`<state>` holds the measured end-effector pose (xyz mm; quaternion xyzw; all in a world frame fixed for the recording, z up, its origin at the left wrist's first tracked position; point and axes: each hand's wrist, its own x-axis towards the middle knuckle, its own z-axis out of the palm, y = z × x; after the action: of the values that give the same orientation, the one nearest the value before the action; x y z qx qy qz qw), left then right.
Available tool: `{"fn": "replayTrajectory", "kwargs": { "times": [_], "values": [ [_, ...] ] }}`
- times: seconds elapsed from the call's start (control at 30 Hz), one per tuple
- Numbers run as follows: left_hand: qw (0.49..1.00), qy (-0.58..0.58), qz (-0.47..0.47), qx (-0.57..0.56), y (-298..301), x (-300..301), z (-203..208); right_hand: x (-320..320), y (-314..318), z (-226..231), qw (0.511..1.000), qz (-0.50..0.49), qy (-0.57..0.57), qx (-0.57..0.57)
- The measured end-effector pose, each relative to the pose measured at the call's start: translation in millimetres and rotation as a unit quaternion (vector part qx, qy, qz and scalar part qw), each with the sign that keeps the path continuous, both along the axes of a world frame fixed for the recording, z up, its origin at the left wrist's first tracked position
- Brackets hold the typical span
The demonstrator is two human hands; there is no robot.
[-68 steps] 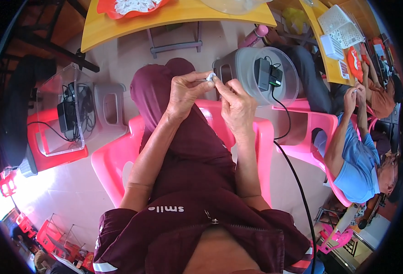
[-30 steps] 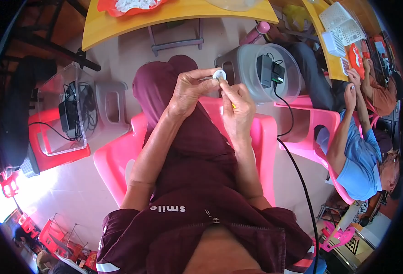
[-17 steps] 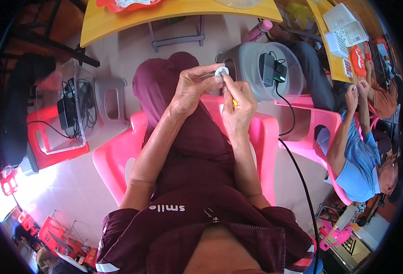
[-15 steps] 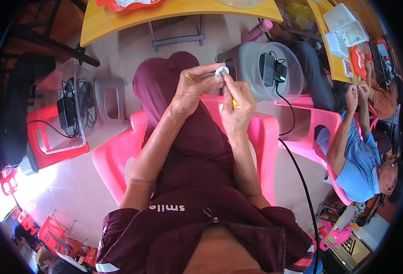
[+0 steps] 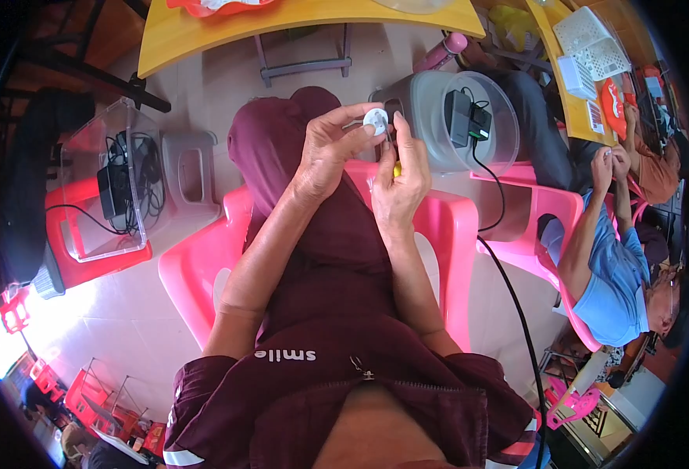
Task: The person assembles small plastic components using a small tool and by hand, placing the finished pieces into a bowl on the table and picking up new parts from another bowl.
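Observation:
Above my lap, my left hand (image 5: 327,152) pinches a small round white part (image 5: 376,119) between thumb and fingers. Grey bits show on the face of this disc; its exact kind is too small to make out. Close beside it on the right, my right hand (image 5: 404,181) is closed round what looks like a small screwdriver (image 5: 397,169) with a yellow handle. A thin dark shaft rises from those fingers beside the white part's edge. Whether its tip touches the part I cannot tell. Most of the handle is hidden in my palm.
A yellow table (image 5: 305,39) stands ahead, holding a red tray (image 5: 219,9). Right of my knees is a clear round tub (image 5: 497,148) with black adapters; left, a clear box (image 5: 98,168) with cables. A black cable (image 5: 516,293) runs down the right. A co-worker in blue (image 5: 606,273) sits at right.
My right hand has drawn slightly back from the white part, and its index finger has lifted off it. The disc now shows more of its face to me.

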<state>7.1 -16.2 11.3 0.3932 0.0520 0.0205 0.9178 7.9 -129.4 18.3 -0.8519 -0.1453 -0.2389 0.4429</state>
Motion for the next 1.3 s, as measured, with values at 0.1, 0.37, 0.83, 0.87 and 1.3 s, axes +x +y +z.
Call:
{"fn": "replayTrajectory", "kwargs": {
  "times": [0.1, 0.37, 0.83, 0.87, 1.3],
  "values": [
    [1.0, 0.001, 0.004, 0.005, 0.6, 0.7, -0.9, -1.0, -0.9, -1.2, 1.0, 0.009, -0.003, 0.006],
    [0.999, 0.012, 0.0, 0.03, 1.1, 1.2, -4.5, -0.9, 1.4, -1.2, 1.0, 0.028, -0.01, 0.007],
    [0.997, 0.016, 0.063, 0.038, -4.3, 2.3, -3.6, -3.2, 7.3, -0.1, 0.999, 0.019, 0.036, 0.017],
    [0.997, 0.021, 0.068, 0.042, -5.2, 2.6, -3.3, -3.2, 7.2, 0.6, 0.999, 0.018, 0.037, 0.017],
    [0.992, 0.026, 0.089, 0.08, -6.1, 2.8, -9.6, -0.4, 1.5, -6.2, 0.974, 0.048, 0.177, 0.135]
  ]
}}
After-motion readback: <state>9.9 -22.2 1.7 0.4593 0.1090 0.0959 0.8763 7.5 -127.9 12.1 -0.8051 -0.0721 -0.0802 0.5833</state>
